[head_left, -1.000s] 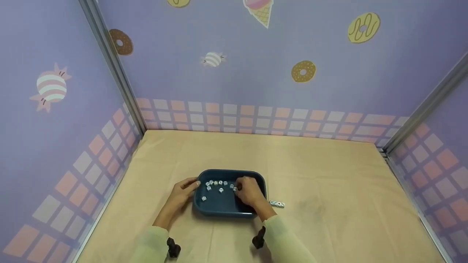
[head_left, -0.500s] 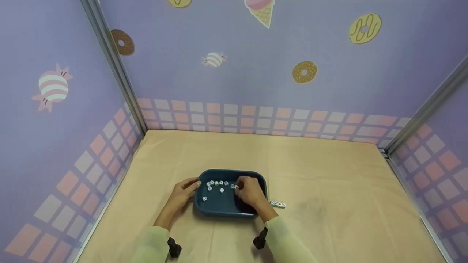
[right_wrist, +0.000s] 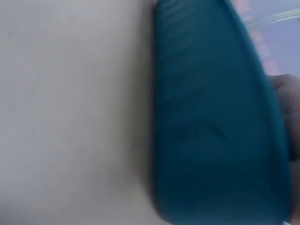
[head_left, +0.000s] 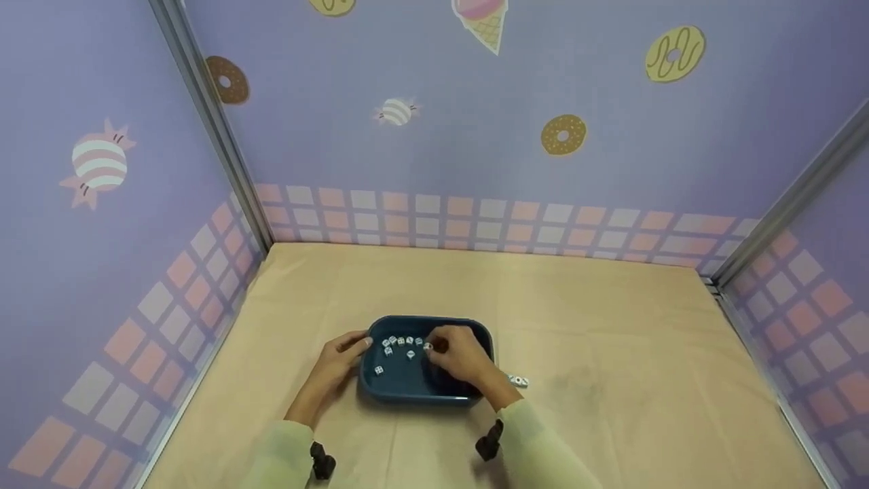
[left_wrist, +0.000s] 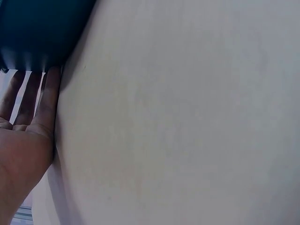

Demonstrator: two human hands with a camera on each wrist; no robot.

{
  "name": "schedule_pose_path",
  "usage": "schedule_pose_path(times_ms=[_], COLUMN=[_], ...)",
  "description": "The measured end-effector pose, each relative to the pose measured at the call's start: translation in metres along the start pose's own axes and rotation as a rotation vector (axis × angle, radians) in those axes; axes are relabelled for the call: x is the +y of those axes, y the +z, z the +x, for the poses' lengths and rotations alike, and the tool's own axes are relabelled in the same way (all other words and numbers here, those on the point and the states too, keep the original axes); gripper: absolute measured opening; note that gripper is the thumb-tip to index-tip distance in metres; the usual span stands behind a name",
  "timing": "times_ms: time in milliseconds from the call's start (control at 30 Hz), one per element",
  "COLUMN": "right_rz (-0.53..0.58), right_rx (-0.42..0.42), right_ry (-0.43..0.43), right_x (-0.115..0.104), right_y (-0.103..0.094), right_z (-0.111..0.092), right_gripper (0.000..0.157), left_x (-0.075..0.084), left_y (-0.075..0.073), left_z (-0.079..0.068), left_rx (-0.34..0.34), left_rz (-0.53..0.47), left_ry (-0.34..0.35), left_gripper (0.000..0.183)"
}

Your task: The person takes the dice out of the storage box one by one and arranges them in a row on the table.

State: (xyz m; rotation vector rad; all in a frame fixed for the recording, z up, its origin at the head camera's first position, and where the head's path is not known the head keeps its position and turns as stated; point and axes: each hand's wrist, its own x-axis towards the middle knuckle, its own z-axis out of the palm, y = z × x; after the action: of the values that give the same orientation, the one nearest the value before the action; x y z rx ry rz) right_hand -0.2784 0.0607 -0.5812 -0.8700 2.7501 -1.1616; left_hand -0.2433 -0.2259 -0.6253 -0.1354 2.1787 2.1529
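A dark blue tray (head_left: 407,398) holds several small white dice, most of them along its far side, such as the die (head_left: 400,341). My left hand (head_left: 339,360) holds the tray's left end, thumb at the rim and fingers (left_wrist: 46,103) extended against the outer wall. My right hand (head_left: 458,353) reaches over the tray's right part, fingers curled, with a white die (head_left: 428,346) at its thumb and fingertips. Another die (head_left: 379,370) lies alone near the front left corner. In the right wrist view the tray's wall hides most of the right hand.
A short row of dice (head_left: 519,382) lies on the cloth just right of the tray, partly behind the right wrist. The beige cloth (head_left: 631,353) covers the table. Purple patterned walls (head_left: 475,136) enclose it at the back and both sides.
My right hand has shifted slightly left inside the tray. Two dice showed beside its fingertips earlier; now one shows there. The left hand and tray have stayed put.
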Motion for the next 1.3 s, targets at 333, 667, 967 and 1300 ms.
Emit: schedule_pose_path(times_ms=[333, 667, 967, 1300], right_rz=[-0.071, -0.128, -0.164, -0.203], right_rx=[0.017, 0.047, -0.086, -0.040], right_ry=[-0.182, -0.139, -0.005, -0.043], right_x=[-0.001, 0.055, 0.090, 0.103], right_y=[-0.064, -0.114, -0.121, -0.101], right_z=[-0.021, -0.070, -0.115, -0.130], right_gripper=[0.013, 0.009, 0.010, 0.007], left_x=[0.005, 0.006, 0.003, 0.000], left_y=[-0.003, 0.000, 0.001, 0.000], left_z=[0.000, 0.000, -0.002, 0.001], left_rx=[-0.005, 0.010, 0.009, 0.008], left_rz=[-0.026, -0.006, 0.025, 0.018], left_ry=[-0.003, 0.005, 0.015, 0.003], left_gripper=[0.045, 0.043, 0.044, 0.043])
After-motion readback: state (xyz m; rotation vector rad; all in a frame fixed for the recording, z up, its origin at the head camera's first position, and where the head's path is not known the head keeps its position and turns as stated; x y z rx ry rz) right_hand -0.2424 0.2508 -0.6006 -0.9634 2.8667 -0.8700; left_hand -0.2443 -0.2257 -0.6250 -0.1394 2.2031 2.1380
